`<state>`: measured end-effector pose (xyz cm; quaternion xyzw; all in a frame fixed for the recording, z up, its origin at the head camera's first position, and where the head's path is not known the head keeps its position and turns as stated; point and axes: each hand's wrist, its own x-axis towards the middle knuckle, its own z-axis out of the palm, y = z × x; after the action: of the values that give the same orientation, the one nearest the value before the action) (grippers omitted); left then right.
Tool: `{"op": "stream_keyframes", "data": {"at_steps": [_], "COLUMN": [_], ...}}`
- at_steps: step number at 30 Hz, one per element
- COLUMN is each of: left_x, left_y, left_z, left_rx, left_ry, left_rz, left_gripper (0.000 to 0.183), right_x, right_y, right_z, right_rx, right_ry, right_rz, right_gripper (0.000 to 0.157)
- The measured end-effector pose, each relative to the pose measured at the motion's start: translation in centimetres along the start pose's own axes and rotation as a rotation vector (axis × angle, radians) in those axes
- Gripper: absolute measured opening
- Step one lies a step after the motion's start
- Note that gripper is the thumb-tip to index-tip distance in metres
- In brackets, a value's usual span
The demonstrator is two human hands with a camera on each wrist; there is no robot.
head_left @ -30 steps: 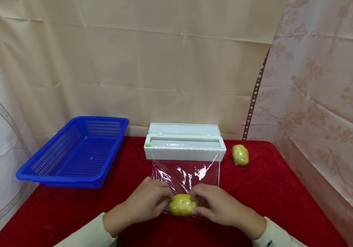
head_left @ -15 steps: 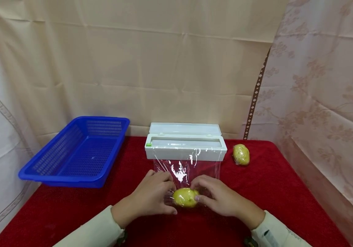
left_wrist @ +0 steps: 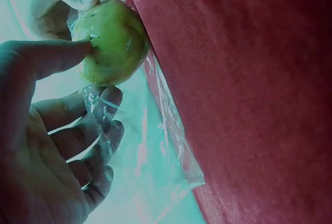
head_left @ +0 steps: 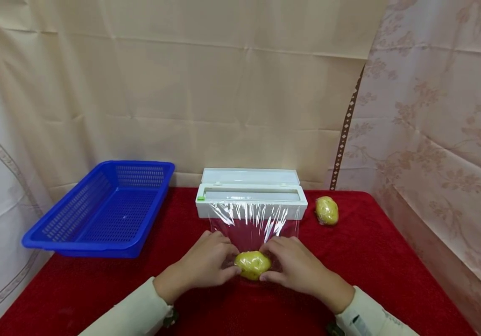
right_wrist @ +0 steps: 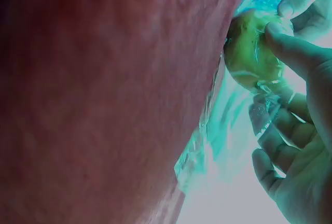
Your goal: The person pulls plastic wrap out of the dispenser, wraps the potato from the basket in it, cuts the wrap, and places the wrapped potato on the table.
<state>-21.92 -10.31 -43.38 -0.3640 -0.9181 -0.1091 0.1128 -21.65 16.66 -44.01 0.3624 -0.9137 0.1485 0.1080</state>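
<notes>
A yellow potato [head_left: 253,265] with plastic film over it is between my two hands near the front of the table. My left hand [head_left: 208,261] holds its left end, the thumb on the near side. At the right end my right hand [head_left: 297,266] grips it the same way, thumb and fingers curled. Clear cling film [head_left: 251,228] stretches from the potato back to a white cling film dispenser [head_left: 251,209], whose lid stands up. In the left wrist view, loose film [left_wrist: 150,146] hangs past the fingers; more film [right_wrist: 207,151] trails beside the right hand.
A blue plastic basket [head_left: 93,246] stands at the back left. Another film-wrapped potato [head_left: 327,210] lies right of the dispenser. Red cloth [head_left: 375,261] covers the table, and a beige curtain [head_left: 223,93] hangs behind it.
The potato has moved slightly away from me, towards the dispenser, with both hands following. The left thumb has come against the potato. The film now shows pulled creases over the dispenser's front.
</notes>
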Motion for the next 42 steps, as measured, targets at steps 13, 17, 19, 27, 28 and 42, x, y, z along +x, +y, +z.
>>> {"op": "stream_keyframes", "data": {"at_steps": [13,17,19,27,28,42], "left_x": [0.7,1.1,1.3,1.8,1.9,2.7], "left_y": [-1.0,-1.5,-1.7,-2.4,-2.5,-3.6], "left_z": [0.3,0.6,0.8,1.2,1.2,2.0], "left_rx": [-0.120,-0.198,-0.237,-0.407,-0.427,-0.534], "left_ry": [-0.087,-0.114,-0.118,-0.097,-0.096,-0.107], "left_rz": [-0.060,-0.103,-0.134,-0.264,-0.280,-0.399], "left_gripper": [0.027,0.027,0.028,0.018,0.018,0.024], "right_x": [0.8,1.1,1.3,2.0,2.1,2.6], "right_y": [2.2,2.3,2.3,2.6,2.8,4.3], "right_z": [0.4,0.2,0.2,0.3,0.4,1.0], "right_rx": [0.214,0.214,0.197,0.100,0.114,0.419], "right_ry": [-0.076,-0.111,-0.121,-0.123,-0.138,-0.182], "right_rz": [0.055,0.058,0.058,0.059,0.068,0.202], "right_gripper": [0.037,0.033,0.033,0.030,0.030,0.021]}}
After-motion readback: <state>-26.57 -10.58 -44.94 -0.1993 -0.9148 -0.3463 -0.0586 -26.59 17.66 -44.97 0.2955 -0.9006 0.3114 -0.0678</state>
